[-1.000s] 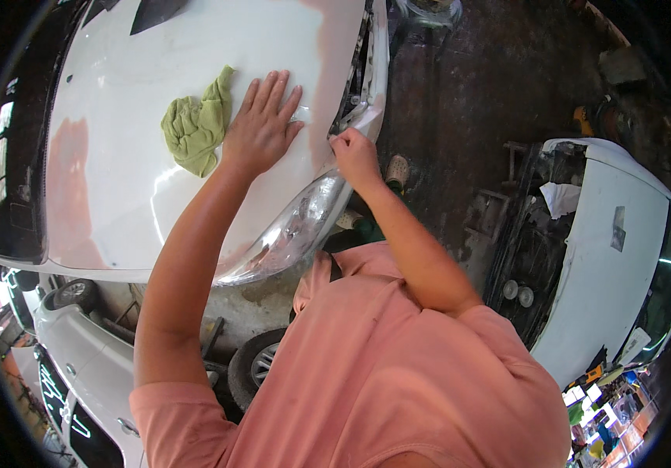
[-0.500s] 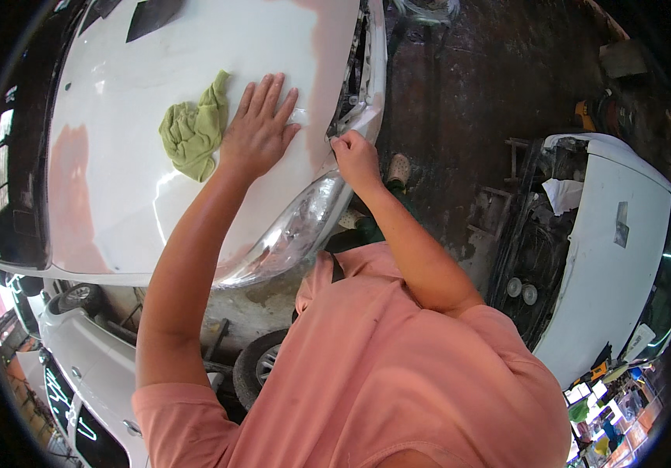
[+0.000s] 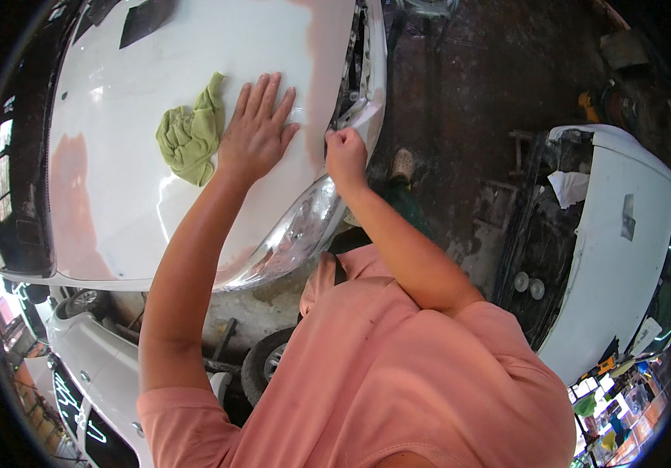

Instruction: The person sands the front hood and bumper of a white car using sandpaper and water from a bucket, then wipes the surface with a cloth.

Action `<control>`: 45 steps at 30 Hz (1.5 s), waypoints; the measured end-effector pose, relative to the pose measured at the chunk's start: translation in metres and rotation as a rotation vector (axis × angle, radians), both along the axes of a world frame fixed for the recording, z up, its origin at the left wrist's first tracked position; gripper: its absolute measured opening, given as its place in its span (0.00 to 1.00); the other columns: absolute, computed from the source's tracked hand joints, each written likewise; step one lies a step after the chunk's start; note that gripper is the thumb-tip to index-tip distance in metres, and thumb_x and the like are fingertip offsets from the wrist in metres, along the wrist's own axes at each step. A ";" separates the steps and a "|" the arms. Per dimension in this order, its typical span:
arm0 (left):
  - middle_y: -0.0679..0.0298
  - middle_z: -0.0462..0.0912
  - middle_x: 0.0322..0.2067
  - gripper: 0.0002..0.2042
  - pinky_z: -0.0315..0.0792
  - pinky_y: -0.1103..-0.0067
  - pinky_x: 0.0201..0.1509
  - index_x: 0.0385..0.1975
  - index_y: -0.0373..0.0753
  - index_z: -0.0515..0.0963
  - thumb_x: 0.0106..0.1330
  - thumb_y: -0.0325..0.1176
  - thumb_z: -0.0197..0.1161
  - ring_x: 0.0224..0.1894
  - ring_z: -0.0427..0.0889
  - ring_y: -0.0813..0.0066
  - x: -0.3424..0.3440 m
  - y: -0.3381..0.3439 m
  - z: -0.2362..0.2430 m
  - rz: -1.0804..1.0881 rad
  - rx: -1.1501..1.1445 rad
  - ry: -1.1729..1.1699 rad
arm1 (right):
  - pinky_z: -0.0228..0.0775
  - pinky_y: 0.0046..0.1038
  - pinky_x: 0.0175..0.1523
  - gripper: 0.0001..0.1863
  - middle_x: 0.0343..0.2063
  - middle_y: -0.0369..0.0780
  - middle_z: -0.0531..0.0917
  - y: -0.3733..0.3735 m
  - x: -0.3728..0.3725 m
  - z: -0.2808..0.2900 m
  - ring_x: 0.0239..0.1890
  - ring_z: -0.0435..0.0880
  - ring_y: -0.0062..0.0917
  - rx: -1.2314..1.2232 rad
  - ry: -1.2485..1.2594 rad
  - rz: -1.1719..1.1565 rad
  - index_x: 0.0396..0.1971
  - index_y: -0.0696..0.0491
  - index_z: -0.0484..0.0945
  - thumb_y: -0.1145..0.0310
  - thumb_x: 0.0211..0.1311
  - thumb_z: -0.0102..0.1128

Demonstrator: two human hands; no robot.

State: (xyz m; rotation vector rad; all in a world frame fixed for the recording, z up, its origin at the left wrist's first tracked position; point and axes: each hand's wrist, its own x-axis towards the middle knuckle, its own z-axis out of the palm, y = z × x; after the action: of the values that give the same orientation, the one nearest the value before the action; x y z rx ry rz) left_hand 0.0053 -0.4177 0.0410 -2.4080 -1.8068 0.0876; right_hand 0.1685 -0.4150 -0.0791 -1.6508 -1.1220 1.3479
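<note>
The white car hood fills the upper left, with dull pinkish patches along its front and rear edges. Flat on it rests my left hand, fingers spread, holding nothing. Close to that hand's left side lies a crumpled light-green cloth. My right hand is closed with fingers curled in at the hood's front edge, just above the film-covered headlight. Whatever its fingertips grip is hidden. A pale strip shows just beyond its knuckles.
A dark sheet lies on the far part of the hood. Across the dark floor at right stands another white car with its front end opened up. A silver car and a wheel are at lower left.
My right hand has shifted slightly left and down along the hood edge, and a pale strip now shows more clearly beyond it. My left hand stays flat on the hood.
</note>
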 end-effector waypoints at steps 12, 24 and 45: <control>0.50 0.62 0.72 0.27 0.49 0.59 0.80 0.67 0.39 0.69 0.74 0.49 0.53 0.76 0.56 0.54 -0.004 -0.001 -0.002 -0.040 0.065 -0.022 | 0.74 0.43 0.42 0.14 0.24 0.49 0.83 -0.002 -0.009 -0.008 0.31 0.84 0.44 -0.111 0.072 -0.042 0.30 0.60 0.77 0.62 0.64 0.60; 0.52 0.58 0.74 0.31 0.43 0.51 0.80 0.67 0.41 0.71 0.66 0.46 0.65 0.78 0.50 0.51 0.034 -0.017 -0.023 0.268 0.166 -0.195 | 0.79 0.24 0.31 0.10 0.32 0.35 0.78 0.021 0.124 0.063 0.30 0.80 0.18 -0.237 0.294 0.124 0.43 0.53 0.74 0.63 0.72 0.58; 0.44 0.55 0.73 0.43 0.52 0.51 0.78 0.72 0.41 0.61 0.51 0.29 0.70 0.75 0.53 0.40 0.150 -0.023 -0.062 1.052 0.538 -0.246 | 0.76 0.32 0.46 0.12 0.35 0.43 0.85 0.273 0.282 0.045 0.38 0.88 0.28 0.100 -0.323 0.966 0.48 0.59 0.78 0.72 0.67 0.60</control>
State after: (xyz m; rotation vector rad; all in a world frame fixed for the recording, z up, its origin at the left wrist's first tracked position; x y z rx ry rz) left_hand 0.1551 -0.4404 -0.0211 -0.9871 -2.5617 -0.5324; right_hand 0.4507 -0.1417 -0.0339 -1.2929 -2.3223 1.5420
